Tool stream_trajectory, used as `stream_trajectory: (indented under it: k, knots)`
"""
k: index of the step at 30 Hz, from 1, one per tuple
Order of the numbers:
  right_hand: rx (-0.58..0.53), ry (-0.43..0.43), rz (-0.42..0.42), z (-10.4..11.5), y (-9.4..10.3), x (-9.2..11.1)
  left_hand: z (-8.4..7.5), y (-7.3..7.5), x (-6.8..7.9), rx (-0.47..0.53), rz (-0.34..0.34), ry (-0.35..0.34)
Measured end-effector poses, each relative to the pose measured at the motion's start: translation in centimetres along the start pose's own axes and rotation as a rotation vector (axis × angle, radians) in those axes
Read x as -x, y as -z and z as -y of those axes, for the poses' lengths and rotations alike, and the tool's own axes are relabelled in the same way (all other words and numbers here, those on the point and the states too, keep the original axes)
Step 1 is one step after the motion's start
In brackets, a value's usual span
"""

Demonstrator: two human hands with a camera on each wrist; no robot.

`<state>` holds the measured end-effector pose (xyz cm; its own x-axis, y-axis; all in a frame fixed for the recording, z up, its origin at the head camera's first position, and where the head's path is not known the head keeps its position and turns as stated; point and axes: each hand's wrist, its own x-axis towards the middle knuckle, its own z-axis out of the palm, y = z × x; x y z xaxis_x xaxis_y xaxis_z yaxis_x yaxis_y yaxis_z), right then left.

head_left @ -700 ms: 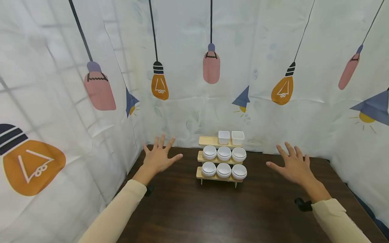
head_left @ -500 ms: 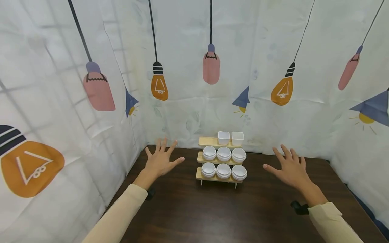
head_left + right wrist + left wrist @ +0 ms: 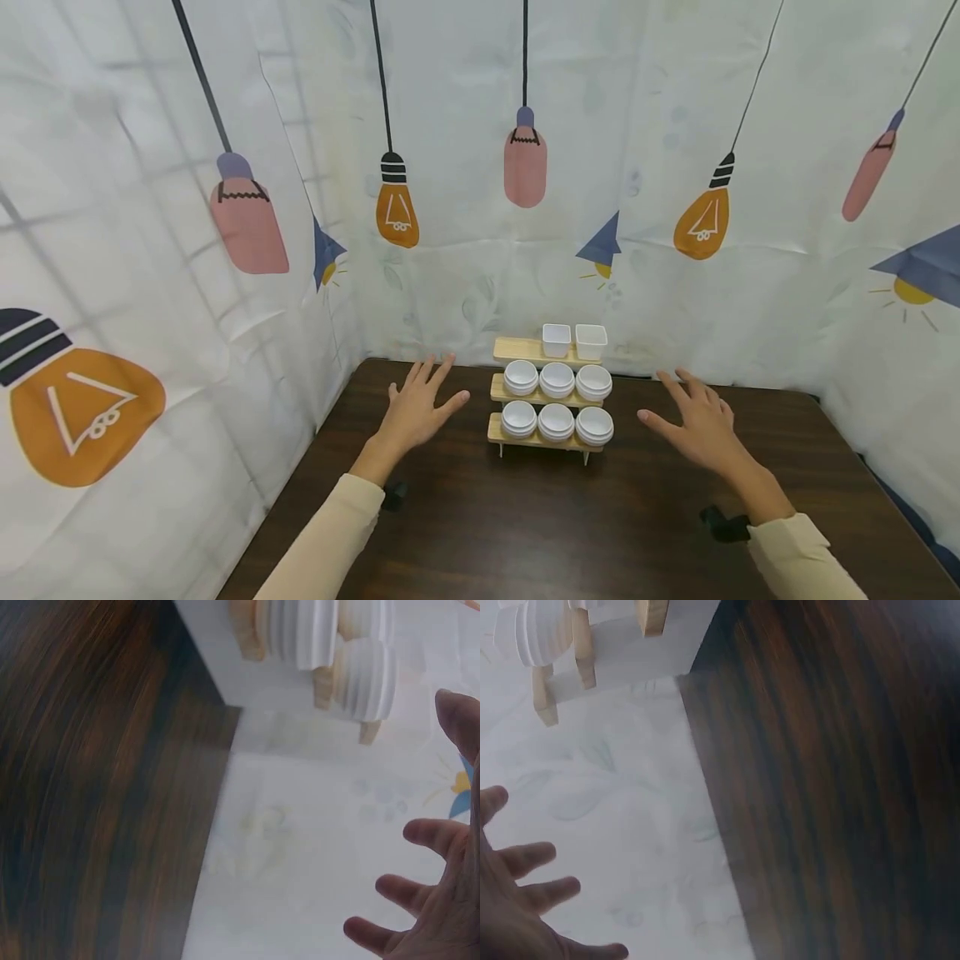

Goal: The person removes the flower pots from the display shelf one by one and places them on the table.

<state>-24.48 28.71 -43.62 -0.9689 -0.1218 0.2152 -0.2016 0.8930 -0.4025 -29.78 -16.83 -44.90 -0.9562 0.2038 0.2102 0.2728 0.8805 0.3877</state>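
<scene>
Pale wood makes up the three-tiered rack (image 3: 516, 348) that stands near the back of the dark brown bench (image 3: 555, 533), between my two hands and apart from both. Six round white bowls (image 3: 557, 379) fill the two lower tiers, three to each board, side by side. They look like stacks of several nested together, though the wrist views are too blurred for me to count the layers. Two square white containers (image 3: 557, 340) sit on the top board, next to each other, toward its right end.

I hold my left hand (image 3: 415, 408) out to the left of the rack, fingers spread and thumb pointing toward the bowls, with nothing in its grasp. Opposite it, to the right of the rack, my right hand (image 3: 701, 425) reaches forward, fingers apart and slightly bent, thumb turned inward, likewise holding nothing.

Cream sleeves (image 3: 330, 533) cover my forearms, and a small black device (image 3: 723, 525) shows at my right wrist. Behind the bench and along its left side hangs a white backdrop (image 3: 465, 283) printed with orange bulbs, pink lamps and blue shades.
</scene>
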Motion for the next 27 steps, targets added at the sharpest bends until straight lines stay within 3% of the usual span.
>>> stream_trajectory:
  k: [9,17,27]
  knots:
    - [-0.192,0.016,-0.044,1.1,-0.1,0.1,-0.5,-2.1,0.4,0.226,-0.14,-0.056]
    - [-0.306,-0.001,-0.067,1.9,-0.7,-0.6,-1.3,-4.2,0.1,0.441,-0.216,-0.041]
    - [-0.415,-0.014,-0.117,2.9,-1.7,-1.6,-2.4,-6.5,-0.2,0.677,-0.218,0.042]
